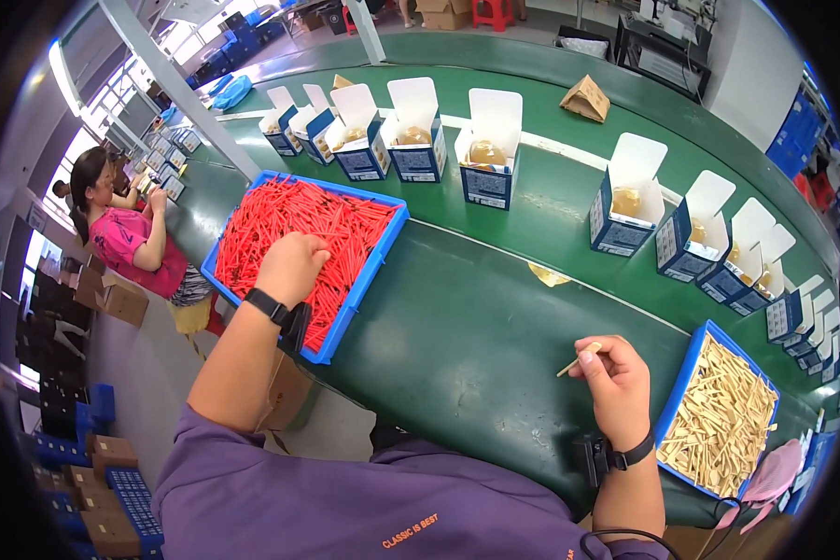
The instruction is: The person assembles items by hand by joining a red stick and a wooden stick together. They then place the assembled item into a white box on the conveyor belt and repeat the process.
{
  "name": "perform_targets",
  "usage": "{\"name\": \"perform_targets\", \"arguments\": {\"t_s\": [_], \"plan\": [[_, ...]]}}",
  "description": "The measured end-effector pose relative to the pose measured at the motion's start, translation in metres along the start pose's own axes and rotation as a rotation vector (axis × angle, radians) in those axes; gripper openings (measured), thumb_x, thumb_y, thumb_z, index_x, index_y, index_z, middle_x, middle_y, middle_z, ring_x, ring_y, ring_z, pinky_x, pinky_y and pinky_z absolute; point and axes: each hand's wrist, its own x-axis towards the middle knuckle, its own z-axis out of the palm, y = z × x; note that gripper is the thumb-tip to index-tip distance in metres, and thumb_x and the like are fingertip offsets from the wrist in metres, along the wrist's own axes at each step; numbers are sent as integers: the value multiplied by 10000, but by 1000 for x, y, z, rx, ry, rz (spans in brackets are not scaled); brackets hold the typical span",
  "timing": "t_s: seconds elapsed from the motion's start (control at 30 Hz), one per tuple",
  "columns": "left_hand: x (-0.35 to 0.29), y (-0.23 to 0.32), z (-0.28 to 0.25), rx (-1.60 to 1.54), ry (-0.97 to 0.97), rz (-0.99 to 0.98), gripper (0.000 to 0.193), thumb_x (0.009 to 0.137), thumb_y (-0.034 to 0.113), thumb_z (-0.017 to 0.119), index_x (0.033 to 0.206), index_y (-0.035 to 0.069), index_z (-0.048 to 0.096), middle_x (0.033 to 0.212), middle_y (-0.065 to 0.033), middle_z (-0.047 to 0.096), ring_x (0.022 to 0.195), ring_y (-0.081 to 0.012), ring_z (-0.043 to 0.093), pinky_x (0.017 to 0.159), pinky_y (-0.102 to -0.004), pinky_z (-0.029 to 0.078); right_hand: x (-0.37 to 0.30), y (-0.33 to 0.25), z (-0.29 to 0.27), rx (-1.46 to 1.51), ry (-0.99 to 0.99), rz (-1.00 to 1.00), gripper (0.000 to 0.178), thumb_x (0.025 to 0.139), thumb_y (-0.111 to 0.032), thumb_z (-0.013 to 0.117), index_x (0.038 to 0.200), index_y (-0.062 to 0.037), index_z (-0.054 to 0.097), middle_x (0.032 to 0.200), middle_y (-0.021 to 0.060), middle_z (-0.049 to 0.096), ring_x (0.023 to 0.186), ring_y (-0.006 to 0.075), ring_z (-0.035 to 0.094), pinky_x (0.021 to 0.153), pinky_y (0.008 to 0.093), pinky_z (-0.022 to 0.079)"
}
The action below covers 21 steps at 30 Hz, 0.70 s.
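My left hand [294,269] is over the blue-rimmed tray [369,280] at the left, which is heaped with thin red sticks [364,217]. Its fingers are curled and pressed together among the sticks; what they hold, if anything, is hidden. Over the table's right part, my right hand [616,378] pinches a small pale wooden stick [571,365] between thumb and fingers, its thin end pointing down and left. Beside that hand stands a second blue tray [693,366], filled with similar pale wooden sticks [719,415].
Several open blue-and-white boxes [487,187] with a round amber item inside line the green belt [551,191] beyond the table [457,327]. A brown cardboard wedge [585,99] lies farther back. Another person [126,224] works at the left. A pink cloth item [775,474] is at the right edge.
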Motion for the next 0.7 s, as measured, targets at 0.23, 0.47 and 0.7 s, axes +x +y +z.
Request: {"name": "perform_targets", "arguments": {"t_s": [0.23,0.47,0.7], "plan": [[-33,115,-23,-1018,-245,-130,167,1021,109,539,1059,-10,651,904,-85,708,838,-154,678,721,-296,540,-6,-3,-5,143,80,154,112,957,-14,641,1062,21,659,938,67,698,794,136,679,737,249,563],[-8,248,57,-1756,-450,228,98,1001,50,589,1073,14,645,986,-84,685,934,-148,658,807,-268,547,15,18,-9,67,1,113,143,946,-52,689,1058,33,657,958,80,714,865,140,702,799,269,580],[-9,277,108,-1700,-548,295,107,956,14,652,1060,-8,665,1154,-133,656,966,-167,661,859,-307,560,30,29,-12,248,126,54,190,930,-71,720,1094,19,687,997,78,719,878,116,690,796,252,565]]}}
